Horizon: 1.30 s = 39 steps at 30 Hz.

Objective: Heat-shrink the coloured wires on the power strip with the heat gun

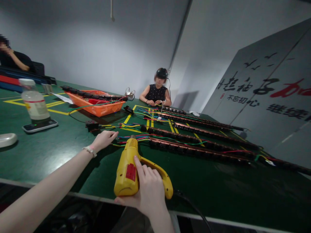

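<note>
Head view: heat gun (121, 174) over near side of green table (218, 191), nozzle toward wires (143, 139). Right hand (150, 184) wrapped around gun. Left hand (104, 141) at wire ends, near nozzle; can't tell if pinching. Wires meet near strip (184, 149). Other strips (213, 134) beyond. Orange basket (107, 110) farther left, co-worker (157, 94) across table.
</note>
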### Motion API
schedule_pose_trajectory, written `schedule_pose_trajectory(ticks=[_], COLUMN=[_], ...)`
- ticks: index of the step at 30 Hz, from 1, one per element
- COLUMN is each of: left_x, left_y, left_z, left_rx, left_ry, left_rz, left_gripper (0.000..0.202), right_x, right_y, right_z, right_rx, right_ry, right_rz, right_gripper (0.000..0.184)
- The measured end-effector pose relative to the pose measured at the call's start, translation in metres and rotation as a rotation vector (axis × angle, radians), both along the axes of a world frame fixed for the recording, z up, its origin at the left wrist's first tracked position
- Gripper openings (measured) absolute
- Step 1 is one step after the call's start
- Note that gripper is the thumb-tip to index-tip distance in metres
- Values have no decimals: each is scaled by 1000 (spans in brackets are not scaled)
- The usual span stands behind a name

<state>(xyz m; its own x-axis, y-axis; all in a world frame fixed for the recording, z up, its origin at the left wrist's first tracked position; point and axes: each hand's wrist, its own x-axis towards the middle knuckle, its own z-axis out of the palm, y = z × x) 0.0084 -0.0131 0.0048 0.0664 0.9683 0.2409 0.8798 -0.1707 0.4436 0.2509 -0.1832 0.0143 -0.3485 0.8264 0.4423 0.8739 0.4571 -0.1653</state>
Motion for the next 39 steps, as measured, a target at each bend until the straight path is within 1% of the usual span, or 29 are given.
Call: schedule_pose_trajectory(ticks=[4, 7, 10, 13, 15, 16, 18, 20, 22, 25, 27, 29, 32, 35, 39], left_x=[0, -1, -1, -1, 0, 0, 1, 2, 2, 2, 1, 0, 0, 0, 0], left_y=[-2, 0, 2, 4, 4, 4, 3, 2, 2, 4, 6, 8, 11, 11, 11], left_z=[2, 1, -1, -2, -2, -2, -1, 0, 1, 0, -2, -4, -6, -7, -7], left_rx=[21, 29, 22, 33, 48, 54, 63, 72, 88, 117, 130, 141, 159, 177, 208], left_ry=[25, 48, 56, 69, 79, 84, 89, 81, 55, 4, -27, -56, -93, -108, -98], left_rz=[-5, -8, 20, 50, 62, 68, 84, 101, 107, 83, 53, 29, 33, 31, 5], left_gripper=[54, 55, 57, 61, 61, 60, 59, 59, 57, 54, 53, 52, 51, 50, 50], right_x=[14, 19, 20, 26, 35, 41, 51, 58, 61, 57, 54, 51, 44, 32, 9], right_y=[5, 7, 7, 3, 0, -1, -3, -5, -5, -7, -8, -9, -12, -16, -18], right_z=[-2, -4, -2, 2, 3, 1, -4, -10, -12, -9, -6, -5, -7, -9, -13], right_rx=[58, 86, 61, -5, -42, -51, -28, 6, 22, 4, -11, -31, -76, -87, -67], right_ry=[-24, -13, 11, 67, 127, 149, 153, 114, 68, -3, -34, -40, -26, -17, 0], right_rz=[-84, -143, -138, -72, -25, -18, -80, -159, -194, -180, -184, -188, -168, -128, -65], right_gripper=[121, 125, 125, 119, 104, 90, 61, 48, 42, 36, 38, 41, 38, 40, 44])
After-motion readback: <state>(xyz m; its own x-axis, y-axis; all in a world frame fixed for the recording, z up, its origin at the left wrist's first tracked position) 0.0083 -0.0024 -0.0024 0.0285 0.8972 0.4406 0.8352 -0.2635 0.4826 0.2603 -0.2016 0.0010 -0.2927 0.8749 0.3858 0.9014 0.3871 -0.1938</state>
